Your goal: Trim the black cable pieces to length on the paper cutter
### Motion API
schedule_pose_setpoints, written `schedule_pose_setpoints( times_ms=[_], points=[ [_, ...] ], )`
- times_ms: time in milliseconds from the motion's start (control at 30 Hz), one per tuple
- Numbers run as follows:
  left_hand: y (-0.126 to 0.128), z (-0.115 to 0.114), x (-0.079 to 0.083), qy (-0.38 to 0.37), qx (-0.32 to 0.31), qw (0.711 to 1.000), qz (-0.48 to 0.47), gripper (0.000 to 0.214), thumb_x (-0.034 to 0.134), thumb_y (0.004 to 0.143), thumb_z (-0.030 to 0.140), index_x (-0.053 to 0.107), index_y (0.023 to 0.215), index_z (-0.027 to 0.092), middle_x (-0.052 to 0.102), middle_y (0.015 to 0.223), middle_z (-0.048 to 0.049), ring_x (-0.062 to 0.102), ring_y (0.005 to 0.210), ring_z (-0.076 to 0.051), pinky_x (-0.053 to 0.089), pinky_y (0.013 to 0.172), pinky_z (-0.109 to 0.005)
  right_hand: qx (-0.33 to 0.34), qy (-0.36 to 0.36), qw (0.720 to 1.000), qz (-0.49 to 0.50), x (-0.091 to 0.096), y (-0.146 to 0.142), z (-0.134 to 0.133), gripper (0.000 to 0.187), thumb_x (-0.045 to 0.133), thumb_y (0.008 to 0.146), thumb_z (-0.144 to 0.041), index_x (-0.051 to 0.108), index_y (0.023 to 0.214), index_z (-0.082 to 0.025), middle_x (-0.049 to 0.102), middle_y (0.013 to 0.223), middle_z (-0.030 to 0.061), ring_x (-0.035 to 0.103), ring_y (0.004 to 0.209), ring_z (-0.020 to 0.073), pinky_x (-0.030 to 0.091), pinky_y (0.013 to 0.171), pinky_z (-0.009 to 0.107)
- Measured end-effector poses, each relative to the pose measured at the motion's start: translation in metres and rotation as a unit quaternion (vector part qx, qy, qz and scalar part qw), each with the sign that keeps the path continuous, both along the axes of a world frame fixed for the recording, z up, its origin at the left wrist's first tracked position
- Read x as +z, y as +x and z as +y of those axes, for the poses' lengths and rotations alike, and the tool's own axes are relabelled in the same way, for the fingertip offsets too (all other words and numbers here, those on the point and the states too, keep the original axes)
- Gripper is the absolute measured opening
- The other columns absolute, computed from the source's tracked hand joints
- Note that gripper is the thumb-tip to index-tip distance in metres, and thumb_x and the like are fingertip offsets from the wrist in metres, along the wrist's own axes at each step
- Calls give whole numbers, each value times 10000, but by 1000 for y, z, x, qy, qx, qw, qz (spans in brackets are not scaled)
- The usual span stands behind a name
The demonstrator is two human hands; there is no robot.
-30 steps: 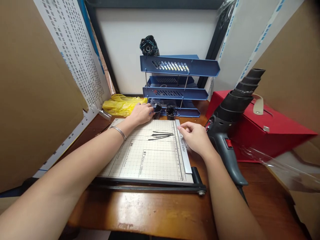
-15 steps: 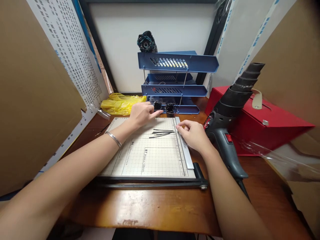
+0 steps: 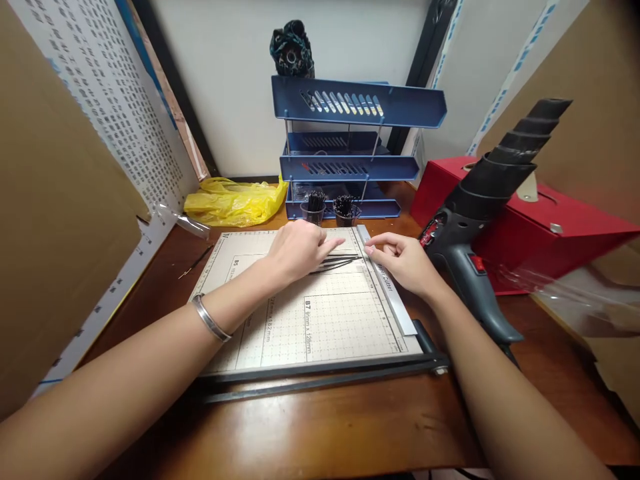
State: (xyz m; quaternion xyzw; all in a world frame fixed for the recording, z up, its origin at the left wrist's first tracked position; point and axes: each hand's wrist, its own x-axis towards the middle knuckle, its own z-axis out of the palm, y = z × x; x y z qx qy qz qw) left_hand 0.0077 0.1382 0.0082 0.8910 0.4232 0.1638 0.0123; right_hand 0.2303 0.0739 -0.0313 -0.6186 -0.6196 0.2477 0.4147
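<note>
A paper cutter board [image 3: 345, 327] with printed grid lines lies in front of me. Several thin black strips [image 3: 345, 262] rest side by side on its upper right part, partly covered by my left hand [image 3: 301, 248]. That hand hovers over the board with its fingers curled under and the thumb pointing right; whatever is in it is hidden. Across the metal guide strip [image 3: 393, 290], my right hand [image 3: 403, 260] has thumb and forefinger pinched together near the strips' right ends. Anything between these fingertips is too small to make out.
Two small clear cups [image 3: 345, 215] packed with thin black pieces stand behind the board. Beyond are a blue tray rack [image 3: 350, 170] and a yellow bag [image 3: 235, 203]. A heat gun [image 3: 465, 247] stands at right before a red box [image 3: 575, 233]. The cutter's arm [image 3: 320, 381] runs along the front.
My left hand has come back from the cups toward me, over the strips. My right hand keeps its pinch by the guide strip. The camera view has shifted.
</note>
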Motion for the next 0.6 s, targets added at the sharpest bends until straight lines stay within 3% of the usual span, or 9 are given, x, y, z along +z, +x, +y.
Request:
schedule_pose_setpoints(
  times_ms=[100, 200, 333, 600],
  points=[
    [1, 2, 0, -30, -82, 996, -6, 345, 581, 948, 526, 680, 868, 205, 722, 903, -54, 643, 815, -210, 454, 711, -324, 7, -14, 1000, 1, -4, -2, 2, 419, 667, 808, -475, 726, 1024, -120, 276, 546, -93, 254, 523, 90, 198, 533, 268],
    [2, 3, 2, -80, -147, 986, 20, 350, 629, 895, 525, 671, 1022, 202, 711, 1041, -71, 634, 951, -243, 482, 815, -349, 11, -32, 999, 18, -5, -4, 2, 432, 650, 814, -479, 712, 1043, -118, 272, 542, -97, 238, 514, 88, 183, 518, 265],
    [4, 1, 7, -111, -138, 982, 61, 327, 620, 862, 456, 669, 1050, 194, 683, 1071, -109, 604, 1011, -289, 479, 888, -414, 5, -39, 998, 47, -5, -7, 1, 418, 638, 812, -454, 695, 1059, -122, 259, 530, -105, 237, 499, 87, 176, 509, 263],
    [5, -11, 6, -113, -144, 981, 69, 198, 552, 820, 232, 673, 973, 204, 671, 1033, -79, 588, 981, -263, 476, 869, -400, 1, -26, 997, 75, -10, -6, 1, 382, 640, 797, -387, 679, 1065, -119, 257, 514, -117, 234, 486, 76, 195, 504, 254]
  ],
)
